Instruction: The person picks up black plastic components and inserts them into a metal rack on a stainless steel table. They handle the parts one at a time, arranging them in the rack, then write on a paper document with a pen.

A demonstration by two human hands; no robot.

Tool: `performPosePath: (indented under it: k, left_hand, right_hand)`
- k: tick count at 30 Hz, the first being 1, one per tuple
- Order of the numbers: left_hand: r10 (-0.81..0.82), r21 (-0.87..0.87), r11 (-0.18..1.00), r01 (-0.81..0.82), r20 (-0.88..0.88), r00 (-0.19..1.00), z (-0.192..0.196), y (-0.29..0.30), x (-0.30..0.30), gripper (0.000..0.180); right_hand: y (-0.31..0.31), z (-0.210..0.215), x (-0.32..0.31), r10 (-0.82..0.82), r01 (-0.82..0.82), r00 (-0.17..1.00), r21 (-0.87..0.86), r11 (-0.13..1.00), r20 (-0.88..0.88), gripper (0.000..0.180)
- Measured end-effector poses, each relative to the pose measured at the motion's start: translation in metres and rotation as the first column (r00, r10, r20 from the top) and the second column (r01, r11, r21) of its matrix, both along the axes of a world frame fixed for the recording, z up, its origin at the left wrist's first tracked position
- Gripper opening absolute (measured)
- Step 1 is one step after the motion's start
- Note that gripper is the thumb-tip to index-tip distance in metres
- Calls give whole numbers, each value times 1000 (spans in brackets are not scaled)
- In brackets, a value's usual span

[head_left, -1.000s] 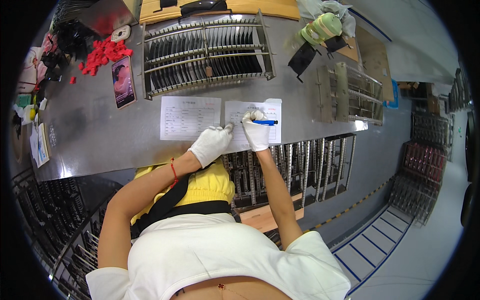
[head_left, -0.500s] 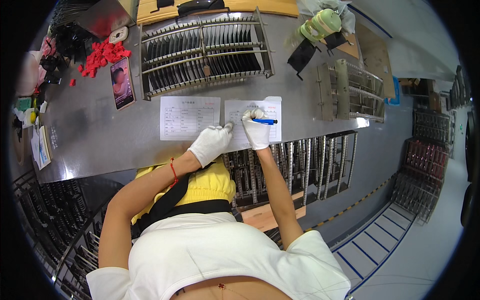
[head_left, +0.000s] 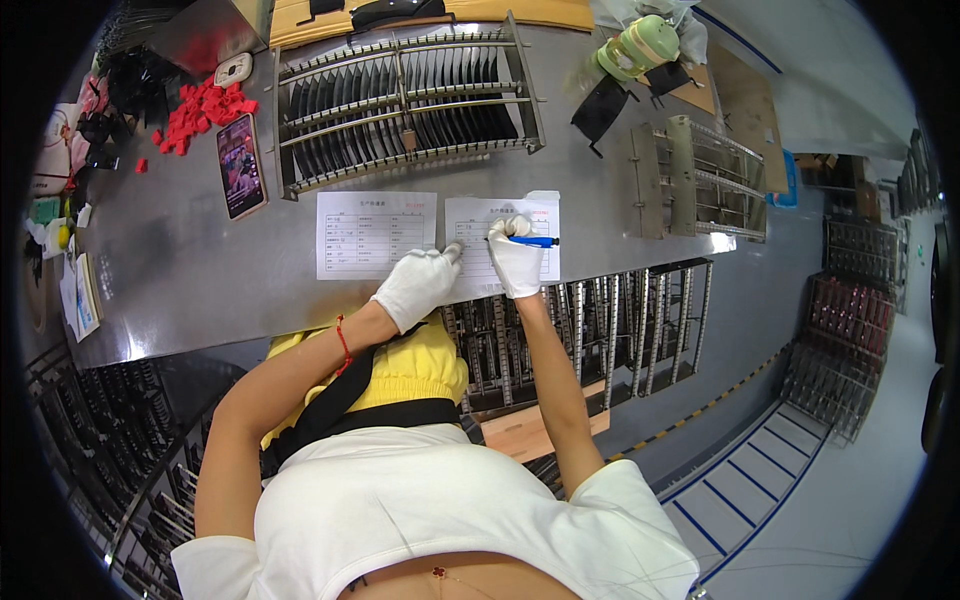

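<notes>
My right hand [head_left: 517, 262], in a white glove, is closed round a blue pen [head_left: 535, 241]. Its tip is hidden by the fingers, over the upper left part of a printed form [head_left: 535, 268]. A second form [head_left: 345, 235], with handwriting in its left column, lies flat to the left of it. My left hand [head_left: 418, 285], also gloved, holds nothing and rests across the gap between the sheets, its outstretched fingertips touching the left edge of the right form.
Beyond the forms stands a metal rack [head_left: 408, 90] filled with dark curved pieces. A phone [head_left: 242, 168] with a lit screen lies left of it, near red bits [head_left: 205, 112]. A green-lidded bottle [head_left: 640, 48] and another metal rack [head_left: 690, 180] stand right. More racks [head_left: 590, 335] are below the table edge.
The right hand shifts very slightly over the form with the pen still in it. The left hand stays in place. The phone's screen shows a different picture.
</notes>
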State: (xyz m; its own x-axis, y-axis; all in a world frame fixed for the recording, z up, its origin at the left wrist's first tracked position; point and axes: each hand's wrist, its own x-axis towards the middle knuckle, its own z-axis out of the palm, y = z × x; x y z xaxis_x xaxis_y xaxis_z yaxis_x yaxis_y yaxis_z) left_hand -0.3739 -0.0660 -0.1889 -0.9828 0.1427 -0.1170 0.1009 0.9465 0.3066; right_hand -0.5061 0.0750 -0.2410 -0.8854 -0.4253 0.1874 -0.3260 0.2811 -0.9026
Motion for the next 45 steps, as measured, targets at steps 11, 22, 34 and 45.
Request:
performPosePath:
  k: [11, 22, 34, 45]
  left_hand:
    - [-12, 5, 1000, 12, -28, 1000, 0, 0, 1, 25]
    - [-4, -5, 1000, 3, -15, 1000, -2, 1, 3, 27]
    - [-17, 7, 1000, 17, -19, 1000, -1, 1, 5, 29]
    - [-12, 3, 1000, 12, -24, 1000, -2, 1, 5, 28]
  right_hand:
    - [0, 9, 1, -25, 25, 999, 24, 999, 27, 26]
    - [7, -13, -4, 101, 157, 853, -438, 885, 511, 28]
    - [7, -14, 0, 4, 60, 940, -177, 982, 340, 28]
    - [1, -6, 9, 73, -57, 977, 87, 995, -201, 32]
